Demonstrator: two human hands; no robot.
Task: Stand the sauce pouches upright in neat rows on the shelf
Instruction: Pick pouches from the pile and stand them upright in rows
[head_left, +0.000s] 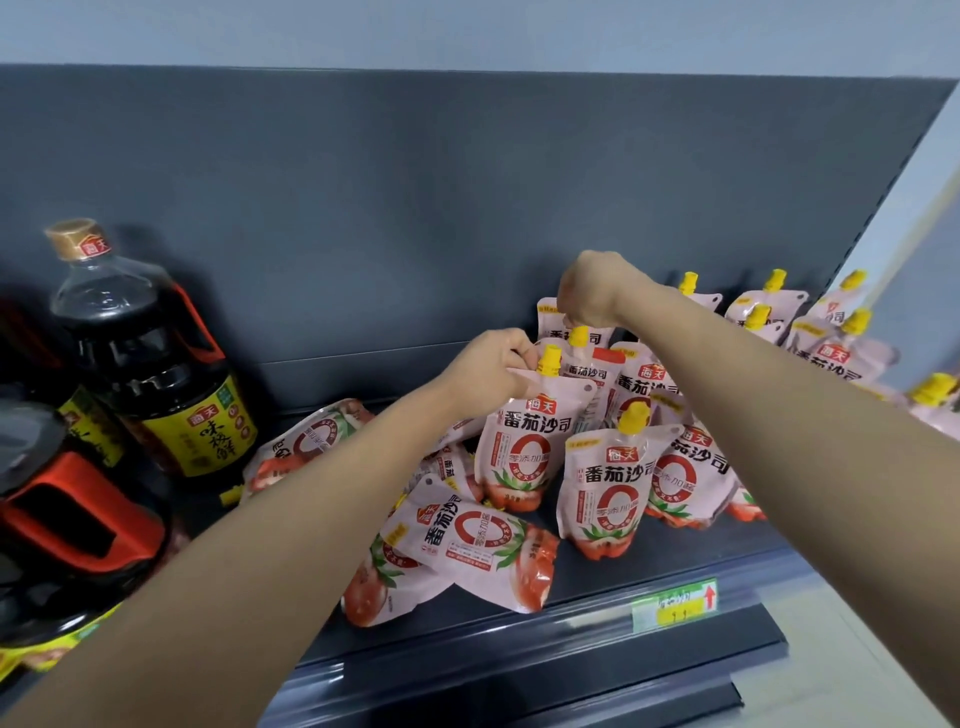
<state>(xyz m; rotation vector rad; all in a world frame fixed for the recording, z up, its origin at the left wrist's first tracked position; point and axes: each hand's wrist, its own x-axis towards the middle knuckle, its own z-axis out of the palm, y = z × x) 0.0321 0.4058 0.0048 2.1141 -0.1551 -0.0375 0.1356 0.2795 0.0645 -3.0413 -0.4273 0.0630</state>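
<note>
1. Bottles (150, 364) of dark sauce, well left of all the fingers, upright, no part of the job.
2. Fallen pouch (306, 447) next, left of and below the left fingers, on its side on the shelf (675, 566), long axis near level, partly hidden by the left forearm.
3. Left hand (493, 374): fingers curled together, pinching the top left corner of the held pouch (530, 447), just beside its yellow cap. Hangs straight below the fingertips, long axis upright, label facing out. Cannot tell whether the base touches the shelf.
4. Flat pouch (467, 535) below the left fingers and nearer the shelf's front edge, face up, long axis slanting across the shelf, far from upright. Nearer the left hand than the right.
5. Right hand (592, 291): higher, farther back, just right of the left hand, fingers curled downward on the top of the rear pouch (582, 358) by its cap. Fingertips mostly hidden behind the knuckles, so the exact grip is unclear. Upright beneath them.
6. Front pouch (605, 488) standing free, below and right of both hands, just beside the held pouch.
7. Standing row (826, 353) farthest right, beyond the right forearm, caps up.
8. Judgement: held pouch already vertical under the left fingers, so probably only a straight lowering and squaring beside the front pouch; then fallen and flat pouches, both on the left hand's side, needing a turn to upright.
</note>
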